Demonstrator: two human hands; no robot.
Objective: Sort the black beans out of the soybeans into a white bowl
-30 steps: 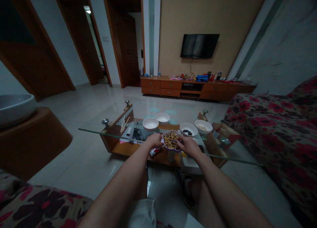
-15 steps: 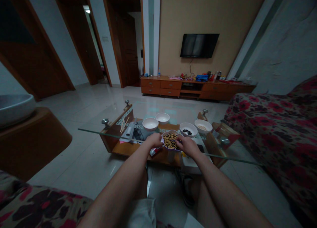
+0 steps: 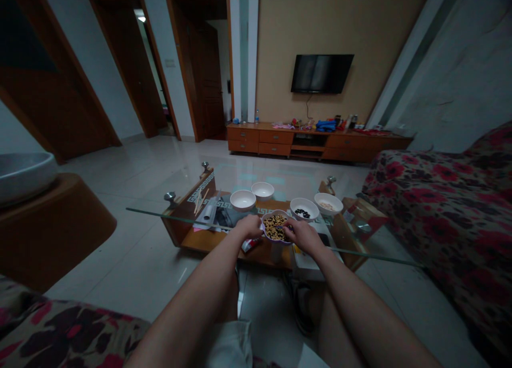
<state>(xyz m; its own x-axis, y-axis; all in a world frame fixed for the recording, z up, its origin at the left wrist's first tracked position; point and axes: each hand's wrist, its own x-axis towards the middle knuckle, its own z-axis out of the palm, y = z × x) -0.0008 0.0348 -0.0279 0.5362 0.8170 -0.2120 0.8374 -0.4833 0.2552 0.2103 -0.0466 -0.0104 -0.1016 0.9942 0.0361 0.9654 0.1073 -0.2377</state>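
A wall-mounted TV (image 3: 322, 73) above a long wooden sideboard (image 3: 276, 137), glossy tile floor (image 3: 132, 208), red-floral sofa (image 3: 448, 213).

A home living room: a floral sofa (image 3: 448, 218) lies right of the hands, a wall-mounted television (image 3: 322, 73) above a low wooden cabinet (image 3: 320, 143) straight ahead.

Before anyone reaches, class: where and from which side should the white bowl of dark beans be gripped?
Its near rim, probably, from above on the seated person's side: the white bowl of dark beans stands upright, just beyond the right hand, while the scalloped bean bowl and a pale-filled white bowl crowd its sides.
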